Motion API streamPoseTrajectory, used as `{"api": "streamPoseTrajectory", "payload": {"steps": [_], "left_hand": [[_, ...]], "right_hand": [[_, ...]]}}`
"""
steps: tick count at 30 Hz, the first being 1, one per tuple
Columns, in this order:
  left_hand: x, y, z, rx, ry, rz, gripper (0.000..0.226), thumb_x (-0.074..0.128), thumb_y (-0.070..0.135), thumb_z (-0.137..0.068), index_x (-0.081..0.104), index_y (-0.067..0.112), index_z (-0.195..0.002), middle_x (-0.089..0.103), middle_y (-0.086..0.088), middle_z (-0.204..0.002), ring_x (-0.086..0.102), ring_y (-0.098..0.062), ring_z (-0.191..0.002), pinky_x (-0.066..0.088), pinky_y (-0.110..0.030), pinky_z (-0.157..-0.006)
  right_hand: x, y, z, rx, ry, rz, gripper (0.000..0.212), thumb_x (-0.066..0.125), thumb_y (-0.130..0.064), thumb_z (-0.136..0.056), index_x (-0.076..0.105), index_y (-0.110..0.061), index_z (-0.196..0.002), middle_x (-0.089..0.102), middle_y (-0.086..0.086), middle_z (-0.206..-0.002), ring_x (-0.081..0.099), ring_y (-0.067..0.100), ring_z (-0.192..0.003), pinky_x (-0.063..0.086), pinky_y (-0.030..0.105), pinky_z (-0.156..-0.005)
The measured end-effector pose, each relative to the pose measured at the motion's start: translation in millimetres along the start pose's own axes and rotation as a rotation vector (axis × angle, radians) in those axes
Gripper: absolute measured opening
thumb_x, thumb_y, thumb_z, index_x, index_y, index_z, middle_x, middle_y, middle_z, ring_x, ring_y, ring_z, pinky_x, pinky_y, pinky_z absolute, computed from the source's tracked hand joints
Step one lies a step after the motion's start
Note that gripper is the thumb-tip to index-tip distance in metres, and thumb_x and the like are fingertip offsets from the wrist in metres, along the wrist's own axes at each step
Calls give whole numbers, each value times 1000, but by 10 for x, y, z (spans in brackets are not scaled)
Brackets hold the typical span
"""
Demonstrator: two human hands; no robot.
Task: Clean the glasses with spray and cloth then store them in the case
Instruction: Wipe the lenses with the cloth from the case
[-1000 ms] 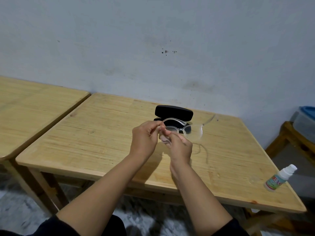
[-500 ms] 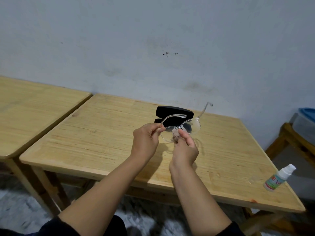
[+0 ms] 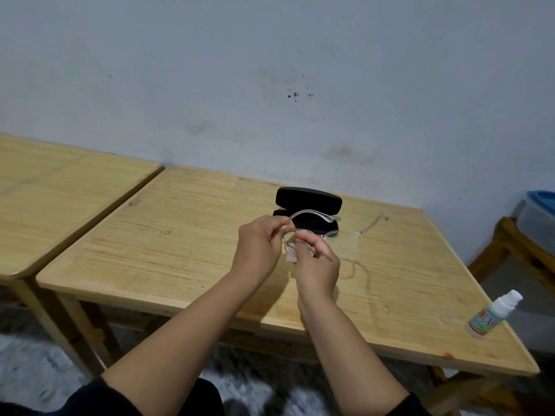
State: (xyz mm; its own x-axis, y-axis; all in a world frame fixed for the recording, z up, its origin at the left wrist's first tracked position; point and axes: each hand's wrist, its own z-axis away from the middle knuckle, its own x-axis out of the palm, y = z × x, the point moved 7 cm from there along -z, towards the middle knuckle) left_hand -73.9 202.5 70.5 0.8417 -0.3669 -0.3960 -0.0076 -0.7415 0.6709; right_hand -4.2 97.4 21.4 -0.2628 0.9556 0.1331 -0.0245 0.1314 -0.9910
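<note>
Clear-framed glasses (image 3: 327, 232) hang above the wooden table (image 3: 180, 235), temples unfolded and pointing away from me. My left hand (image 3: 259, 246) pinches the frame at its left corner. My right hand (image 3: 316, 267) pinches a small pale cloth (image 3: 290, 256) against the left lens. Behind the hands, an open black case (image 3: 309, 199) lies on the table near the wall. A white spray bottle (image 3: 491, 318) with a green label stands at the table's near right corner, away from both hands.
A second wooden table (image 3: 60, 199) abuts on the left. A wooden stand (image 3: 516, 250) with a blue-lidded clear box (image 3: 540, 217) sits at the right. The grey wall runs close behind the tables.
The glasses have tilted back toward level, the right temple dropping from its raised position. My right hand has shifted slightly on the left lens with the cloth. The left hand keeps its pinch.
</note>
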Motion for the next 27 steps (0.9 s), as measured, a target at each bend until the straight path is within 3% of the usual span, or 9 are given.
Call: {"api": "streamPoseTrajectory", "payload": {"steps": [5, 10, 13, 16, 19, 22, 25, 27], "left_hand": [[-32, -87, -5, -41, 11, 6, 15, 60, 6, -85, 69, 13, -76, 53, 17, -62, 55, 9, -60, 34, 0, -58], [-61, -209, -30, -150, 13, 34, 18, 57, 7, -86, 69, 13, -75, 58, 11, -62, 61, -8, -63, 36, -2, -58], [-59, -253, -37, -176, 4, 34, 18, 56, 8, -87, 70, 14, -77, 64, 7, -66, 65, -13, -68, 38, -4, -57], [-61, -262, -48, -178, 10, 44, 17, 57, 8, -87, 70, 14, -77, 68, 2, -69, 65, -18, -68, 45, -18, -61], [-73, -269, -59, -172, 15, 48, 17, 58, 8, -86, 69, 15, -76, 68, -2, -68, 65, -20, -68, 45, -24, -62], [-93, -297, -65, -163, 0, 38, 18, 58, 8, -86, 68, 16, -73, 66, -1, -65, 66, -21, -68, 43, -20, -59], [-78, -298, -44, -145, -36, 18, 19, 57, 7, -86, 67, 18, -73, 61, 7, -63, 66, -18, -68, 38, -8, -56], [-51, -293, -24, -136, -55, 22, 18, 58, 7, -86, 68, 17, -74, 62, 7, -65, 66, -17, -68, 41, -9, -57]], "right_hand": [[40, 29, -8, 124, -155, 10, 20, 57, -12, -87, 70, -27, -89, 71, -3, -94, 64, 13, -87, 51, 29, -74], [68, 55, -11, 178, -296, -23, 50, 38, 11, -72, 61, -26, -97, 64, 5, -96, 57, 24, -86, 46, 44, -81], [81, 102, -30, 153, -321, 46, 49, 42, 8, -83, 59, -34, -99, 67, 3, -104, 65, 22, -91, 47, 41, -79], [108, 121, -34, 91, -328, 129, 44, 47, -3, -90, 56, -46, -94, 68, 1, -104, 67, 22, -91, 48, 41, -73], [94, 94, -39, 30, -319, 165, 40, 47, -5, -93, 56, -44, -94, 71, 0, -99, 68, 18, -86, 51, 36, -73], [74, 89, -43, 22, -322, 126, 34, 48, -4, -95, 60, -35, -98, 71, 5, -100, 70, 14, -90, 56, 31, -83], [38, 80, -62, 17, -279, 101, 31, 50, -5, -95, 64, -32, -95, 71, 4, -96, 71, 12, -87, 57, 26, -78], [21, 85, -74, 21, -245, 97, 30, 50, -6, -95, 66, -31, -92, 71, 3, -93, 71, 11, -85, 56, 24, -77]]}}
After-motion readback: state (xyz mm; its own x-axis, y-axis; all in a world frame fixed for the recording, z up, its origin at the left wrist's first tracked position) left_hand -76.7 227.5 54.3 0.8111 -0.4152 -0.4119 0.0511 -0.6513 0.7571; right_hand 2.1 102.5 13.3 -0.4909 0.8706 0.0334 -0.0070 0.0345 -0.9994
